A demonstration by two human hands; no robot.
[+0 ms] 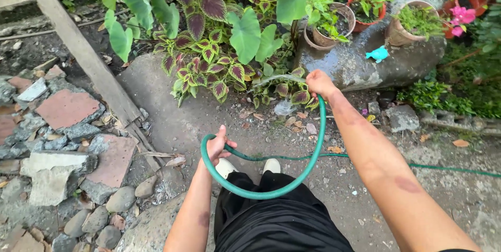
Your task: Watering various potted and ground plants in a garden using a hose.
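A green garden hose (271,192) loops in front of me and runs off to the right across the ground. My right hand (319,82) grips the hose's end, and water sprays from it leftward onto the purple-and-green leafy plants (209,48). My left hand (218,146) holds the hose lower down, at the left side of the loop. Below are my black trousers (276,220) and light-coloured shoes (271,165).
Clay pots with plants (334,25) (412,22) stand on a wet grey boulder (365,66) with a small blue toy (378,54). A wooden plank (83,53) slants at left beside broken bricks and stones (73,153). Pink flowers (462,17) grow at right.
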